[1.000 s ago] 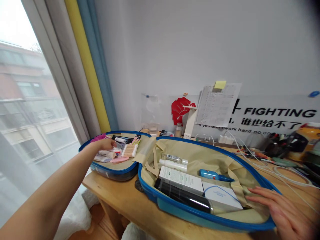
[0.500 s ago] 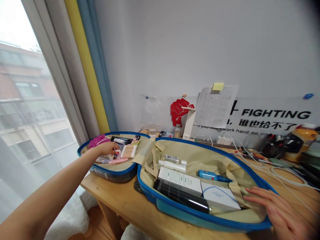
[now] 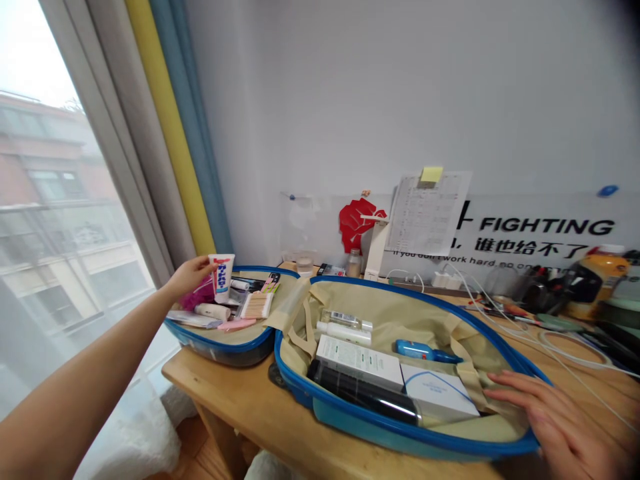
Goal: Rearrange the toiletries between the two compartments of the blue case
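Head view: left hand (image 3: 189,275) out over the far half of a blue-rimmed travel case (image 3: 215,350), fingers closed round a white squeeze tube (image 3: 221,277) with red and blue print. Tube upright, in the air just above the far rim, not touching the case. Right hand (image 3: 565,427) open, fingers spread on the beige lining of the near half (image 3: 295,389) beside its rim, holding nothing.

Case lies open in two halves on a wooden counter (image 3: 220,380). Near half looks mostly filled: white box (image 3: 359,362), white box with blue arc (image 3: 439,395), black bottle (image 3: 363,397), clear bottle (image 3: 347,319), white bottle (image 3: 345,334), blue tube (image 3: 427,351), set in rough rows, with lining bare toward the right. Far half looks less ordered: cotton swab pack (image 3: 257,305), pink pouch (image 3: 197,300), small items lying loose.
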Motion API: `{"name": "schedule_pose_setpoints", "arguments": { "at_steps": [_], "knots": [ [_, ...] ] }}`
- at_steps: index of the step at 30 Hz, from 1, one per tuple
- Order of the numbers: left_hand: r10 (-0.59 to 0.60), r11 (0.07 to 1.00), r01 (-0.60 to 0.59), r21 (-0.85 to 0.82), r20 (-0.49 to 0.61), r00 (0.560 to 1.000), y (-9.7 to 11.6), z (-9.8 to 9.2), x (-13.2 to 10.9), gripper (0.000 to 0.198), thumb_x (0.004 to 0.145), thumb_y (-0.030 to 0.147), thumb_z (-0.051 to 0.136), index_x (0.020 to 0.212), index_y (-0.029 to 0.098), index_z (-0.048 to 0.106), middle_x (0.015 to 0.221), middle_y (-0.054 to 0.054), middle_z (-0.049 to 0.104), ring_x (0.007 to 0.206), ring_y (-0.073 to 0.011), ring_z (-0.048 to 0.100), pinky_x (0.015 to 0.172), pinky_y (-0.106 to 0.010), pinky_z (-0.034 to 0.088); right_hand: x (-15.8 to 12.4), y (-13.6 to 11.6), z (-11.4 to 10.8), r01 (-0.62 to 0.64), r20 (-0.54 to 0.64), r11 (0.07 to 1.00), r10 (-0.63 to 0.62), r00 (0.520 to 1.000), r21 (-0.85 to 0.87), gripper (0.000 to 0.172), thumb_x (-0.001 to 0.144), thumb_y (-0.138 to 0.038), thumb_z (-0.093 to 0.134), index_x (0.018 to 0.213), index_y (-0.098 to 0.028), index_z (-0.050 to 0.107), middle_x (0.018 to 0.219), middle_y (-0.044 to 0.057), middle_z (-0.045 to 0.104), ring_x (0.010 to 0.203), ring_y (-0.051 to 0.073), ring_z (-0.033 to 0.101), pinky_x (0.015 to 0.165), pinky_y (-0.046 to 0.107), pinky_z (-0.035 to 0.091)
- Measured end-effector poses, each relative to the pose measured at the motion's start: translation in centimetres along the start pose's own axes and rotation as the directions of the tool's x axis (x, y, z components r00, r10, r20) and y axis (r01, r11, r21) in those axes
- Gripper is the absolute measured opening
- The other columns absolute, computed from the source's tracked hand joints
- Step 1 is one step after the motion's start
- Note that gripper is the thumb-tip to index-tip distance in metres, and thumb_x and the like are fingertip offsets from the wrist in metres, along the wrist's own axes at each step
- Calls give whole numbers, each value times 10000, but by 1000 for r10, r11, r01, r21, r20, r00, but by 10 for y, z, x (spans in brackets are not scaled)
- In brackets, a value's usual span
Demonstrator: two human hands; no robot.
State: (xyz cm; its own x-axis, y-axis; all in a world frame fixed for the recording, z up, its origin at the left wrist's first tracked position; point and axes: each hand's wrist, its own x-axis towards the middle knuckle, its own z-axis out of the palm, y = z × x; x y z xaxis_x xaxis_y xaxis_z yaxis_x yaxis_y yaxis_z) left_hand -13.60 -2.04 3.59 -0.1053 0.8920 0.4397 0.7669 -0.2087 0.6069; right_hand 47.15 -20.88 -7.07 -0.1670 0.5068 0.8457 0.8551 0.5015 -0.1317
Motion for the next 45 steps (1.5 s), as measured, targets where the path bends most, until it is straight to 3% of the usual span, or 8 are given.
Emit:
{"name": "schedule_pose_setpoints", "arguments": {
  "at_steps": [3,8,13,20,24,27,37,45],
  "knots": [
    [50,993,-58,-101,-83,995,31,6,7,570,649,712,473,853,187,557,793,-37,665,774,-205,602,704,-304,495,4,-6,-1,17,-9,1000,-17,1000,-13,341,889,-307,407,758,-258,717,870,46,719,800,195,673,686,349,546],
    [277,959,-282,-13,-156,948,100,29,14,388,782,581,407,803,202,491,706,8,574,692,-163,535,702,-296,451,3,-11,-1,-28,-9,999,28,1000,-34,380,904,-343,389,746,-262,725,882,39,723,831,202,675,697,349,556],
    [488,867,-470,-166,89,868,188,77,2,298,846,478,403,855,195,498,766,10,584,748,-152,535,737,-277,433,1,-12,-3,-83,13,996,83,996,-13,408,917,-384,378,753,-261,731,906,48,721,847,214,673,759,386,557],
    [653,756,-585,-293,385,651,275,185,-30,184,899,342,430,831,194,514,784,24,581,745,-127,530,717,-239,417,3,-12,-1,-47,-17,999,47,999,9,396,921,-403,384,765,-263,720,882,36,719,846,195,671,731,356,561],
    [645,750,-610,-256,491,586,294,235,-46,185,924,328,421,890,196,545,823,3,613,766,-146,554,701,-243,407,4,-15,-3,-42,-26,999,43,999,23,388,923,-404,389,776,-264,720,870,34,722,843,191,671,718,356,557],
    [647,720,-662,-208,547,531,298,257,-53,194,939,330,403,954,204,550,910,-15,632,834,-159,575,719,-240,408,4,-16,-3,-62,-14,998,62,998,24,401,926,-407,381,780,-259,724,883,44,720,867,194,666,745,366,554],
    [628,635,-754,-169,681,376,301,283,-68,238,944,302,418,1062,192,593,1076,-57,666,969,-187,598,815,-269,433,1,-17,-2,-130,5,991,130,992,31,432,922,-431,368,765,-254,729,885,58,722,878,204,663,755,384,556],
    [571,623,-775,-100,736,364,317,312,-82,266,890,319,503,1087,216,649,1096,-57,681,995,-213,611,807,-296,461,0,-16,-2,-158,19,987,157,987,35,455,919,-449,354,752,-254,729,897,67,719,906,215,659,788,402,553]
  ]
}}
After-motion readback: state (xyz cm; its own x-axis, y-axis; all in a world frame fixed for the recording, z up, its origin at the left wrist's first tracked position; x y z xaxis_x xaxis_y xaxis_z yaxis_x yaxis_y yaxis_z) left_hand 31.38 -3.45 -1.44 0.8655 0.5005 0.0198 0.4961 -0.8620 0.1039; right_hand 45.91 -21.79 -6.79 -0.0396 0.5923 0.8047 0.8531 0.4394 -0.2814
